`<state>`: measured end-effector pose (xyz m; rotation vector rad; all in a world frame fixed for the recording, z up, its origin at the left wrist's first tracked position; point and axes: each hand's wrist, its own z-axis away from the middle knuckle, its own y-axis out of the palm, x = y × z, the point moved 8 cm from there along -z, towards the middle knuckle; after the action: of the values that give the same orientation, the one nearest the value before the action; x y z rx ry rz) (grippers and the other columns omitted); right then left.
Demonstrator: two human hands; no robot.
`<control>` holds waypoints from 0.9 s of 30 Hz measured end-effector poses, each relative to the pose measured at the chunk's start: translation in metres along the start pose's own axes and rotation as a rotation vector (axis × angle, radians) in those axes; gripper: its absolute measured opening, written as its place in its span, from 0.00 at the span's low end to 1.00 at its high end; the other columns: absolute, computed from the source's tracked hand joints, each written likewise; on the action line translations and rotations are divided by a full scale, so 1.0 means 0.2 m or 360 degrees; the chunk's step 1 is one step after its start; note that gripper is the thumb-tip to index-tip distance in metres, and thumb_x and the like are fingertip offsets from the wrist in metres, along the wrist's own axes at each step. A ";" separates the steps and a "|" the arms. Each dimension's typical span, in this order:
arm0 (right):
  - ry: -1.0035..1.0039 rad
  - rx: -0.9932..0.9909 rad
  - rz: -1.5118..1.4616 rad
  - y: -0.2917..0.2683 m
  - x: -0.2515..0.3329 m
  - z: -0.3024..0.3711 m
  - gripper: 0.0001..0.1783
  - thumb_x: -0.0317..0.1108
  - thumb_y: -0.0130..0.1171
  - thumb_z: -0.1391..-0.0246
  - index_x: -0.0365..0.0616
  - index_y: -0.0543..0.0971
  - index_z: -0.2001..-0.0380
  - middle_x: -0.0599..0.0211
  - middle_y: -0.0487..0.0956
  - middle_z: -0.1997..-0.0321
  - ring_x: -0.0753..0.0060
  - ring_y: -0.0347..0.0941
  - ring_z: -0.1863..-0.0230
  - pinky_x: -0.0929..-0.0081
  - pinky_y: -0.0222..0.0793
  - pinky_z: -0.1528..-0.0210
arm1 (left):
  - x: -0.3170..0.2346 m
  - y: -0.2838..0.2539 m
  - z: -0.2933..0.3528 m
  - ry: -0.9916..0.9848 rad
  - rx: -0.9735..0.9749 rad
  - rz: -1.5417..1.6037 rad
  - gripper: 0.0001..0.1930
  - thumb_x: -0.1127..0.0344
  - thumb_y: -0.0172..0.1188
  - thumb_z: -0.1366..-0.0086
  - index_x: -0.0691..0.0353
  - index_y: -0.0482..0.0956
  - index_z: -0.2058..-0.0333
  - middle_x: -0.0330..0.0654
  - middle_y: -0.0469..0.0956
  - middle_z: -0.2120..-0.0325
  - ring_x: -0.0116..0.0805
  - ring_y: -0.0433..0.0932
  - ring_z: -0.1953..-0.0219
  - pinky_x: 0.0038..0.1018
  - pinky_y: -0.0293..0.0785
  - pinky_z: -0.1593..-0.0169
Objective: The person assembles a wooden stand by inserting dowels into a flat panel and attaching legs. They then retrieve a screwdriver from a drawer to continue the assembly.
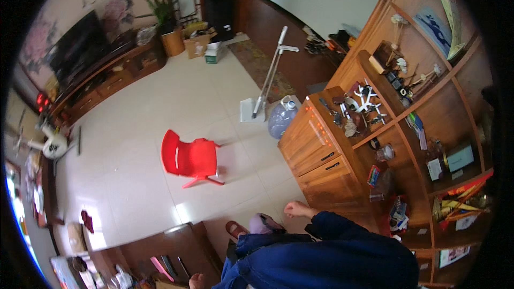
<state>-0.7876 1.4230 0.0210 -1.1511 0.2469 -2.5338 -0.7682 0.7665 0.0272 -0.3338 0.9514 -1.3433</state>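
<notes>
My right hand reaches out from a dark blue sleeve, beside the lower doors of the wooden cabinet. Its fingers are loosely bent and apart, with nothing in them. At the bottom edge my left hand shows only in part, close to the brown wooden table; its fingers are mostly hidden. A pink comb-like strip and dark slim items lie on that table near it. On the tiles ahead stands a small red plastic chair, touched by neither hand.
A large clear water bottle stands against the cabinet, beside a white long-handled dustpan. Open shelves full of small items rise on the right. At the far left are a television on a low stand and a white exercise bike.
</notes>
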 end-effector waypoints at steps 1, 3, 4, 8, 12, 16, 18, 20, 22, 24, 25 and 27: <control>0.0052 0.0016 0.0150 0.00 0.06 0.00 0.11 0.36 0.60 0.42 0.41 0.84 0.71 0.65 0.84 0.73 0.73 0.79 0.75 0.71 0.74 0.70 | 0.20 -0.05 -0.06 -0.0554 -0.0175 0.1384 0.17 0.55 0.63 0.31 0.67 0.82 0.58 0.43 0.83 0.71 0.35 0.80 0.67 0.33 0.77 0.63; 0.0035 0.0159 0.0266 0.03 0.20 -0.01 0.13 0.40 0.60 0.42 0.41 0.84 0.70 0.64 0.84 0.74 0.72 0.80 0.74 0.71 0.74 0.69 | 0.28 -0.28 -0.28 -0.0427 -0.0429 0.1162 0.15 0.58 0.61 0.30 0.67 0.81 0.60 0.38 0.81 0.72 0.28 0.76 0.72 0.27 0.74 0.68; 0.0128 0.0122 0.0297 0.00 0.23 -0.03 0.14 0.41 0.60 0.42 0.41 0.84 0.71 0.64 0.84 0.75 0.71 0.80 0.74 0.71 0.74 0.69 | 0.31 -0.37 -0.40 -0.0446 -0.0572 0.1542 0.14 0.58 0.59 0.29 0.64 0.82 0.60 0.38 0.81 0.72 0.28 0.76 0.73 0.26 0.73 0.68; 0.0412 -0.0088 0.0177 -0.20 0.28 -0.25 0.17 0.43 0.60 0.43 0.40 0.85 0.73 0.64 0.83 0.77 0.70 0.80 0.75 0.70 0.73 0.69 | 0.20 -0.68 -0.80 -0.0328 -0.0334 0.1371 0.16 0.53 0.58 0.30 0.61 0.82 0.57 0.40 0.82 0.68 0.37 0.79 0.67 0.34 0.77 0.63; 0.0382 -0.0261 0.0283 -0.45 0.47 -0.64 0.17 0.43 0.59 0.43 0.40 0.84 0.75 0.64 0.83 0.77 0.69 0.80 0.75 0.68 0.74 0.69 | -0.08 -0.85 -1.10 -0.0361 -0.0190 0.1135 0.18 0.53 0.58 0.31 0.62 0.82 0.56 0.42 0.82 0.66 0.38 0.79 0.65 0.34 0.77 0.61; -0.0178 -0.0568 0.0361 -0.63 0.97 -0.94 0.16 0.41 0.58 0.42 0.40 0.84 0.76 0.66 0.83 0.78 0.68 0.80 0.76 0.68 0.75 0.68 | -0.41 -0.88 -1.36 -0.0311 -0.0014 0.1040 0.19 0.52 0.59 0.31 0.63 0.81 0.54 0.44 0.83 0.64 0.39 0.80 0.62 0.34 0.77 0.58; -0.0166 -0.0464 0.0065 -0.63 1.13 -1.06 0.16 0.41 0.58 0.42 0.41 0.84 0.76 0.65 0.82 0.79 0.67 0.80 0.76 0.67 0.74 0.68 | -0.54 -0.91 -1.49 -0.0264 0.0020 0.1020 0.20 0.52 0.59 0.31 0.64 0.81 0.53 0.45 0.83 0.63 0.39 0.80 0.61 0.34 0.77 0.57; -0.0168 -0.0421 -0.0090 -0.62 1.24 -1.14 0.16 0.42 0.58 0.43 0.41 0.83 0.76 0.62 0.82 0.79 0.63 0.79 0.76 0.64 0.74 0.67 | -0.62 -0.98 -1.60 -0.0228 0.0041 0.1001 0.21 0.52 0.59 0.32 0.64 0.81 0.52 0.46 0.83 0.62 0.40 0.80 0.60 0.35 0.77 0.56; -0.0128 -0.0422 -0.0095 -0.61 1.26 -1.18 0.16 0.42 0.58 0.45 0.41 0.83 0.77 0.56 0.81 0.78 0.54 0.78 0.76 0.60 0.74 0.65 | -0.65 -1.03 -1.65 -0.0220 0.0065 0.0990 0.21 0.52 0.59 0.32 0.65 0.81 0.52 0.47 0.83 0.61 0.41 0.80 0.58 0.35 0.77 0.55; -0.0152 -0.0367 0.0068 -0.58 1.23 -1.19 0.17 0.42 0.57 0.45 0.42 0.82 0.80 0.58 0.80 0.80 0.55 0.77 0.77 0.59 0.74 0.65 | -0.62 -1.08 -1.67 -0.0230 0.0084 0.0979 0.22 0.52 0.60 0.32 0.65 0.80 0.51 0.48 0.83 0.60 0.41 0.81 0.57 0.35 0.77 0.53; -0.0104 -0.0350 0.0186 -0.57 1.18 -1.19 0.17 0.42 0.57 0.45 0.43 0.82 0.81 0.60 0.80 0.82 0.55 0.77 0.77 0.59 0.73 0.66 | -0.58 -1.11 -1.68 -0.0255 0.0085 0.0969 0.22 0.52 0.60 0.32 0.66 0.80 0.50 0.49 0.83 0.59 0.41 0.81 0.56 0.35 0.77 0.53; -0.0086 -0.0397 0.0330 -0.55 1.08 -1.16 0.17 0.41 0.57 0.45 0.44 0.81 0.83 0.60 0.79 0.83 0.54 0.76 0.78 0.58 0.72 0.68 | -0.46 -1.17 -1.66 -0.0320 0.0078 0.0956 0.23 0.51 0.60 0.33 0.66 0.80 0.50 0.50 0.83 0.58 0.42 0.81 0.55 0.35 0.77 0.51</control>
<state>-1.1207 1.4453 0.0526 -1.2117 0.6487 -2.3340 -1.1649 0.8954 0.0267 -0.1237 0.7649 -0.7654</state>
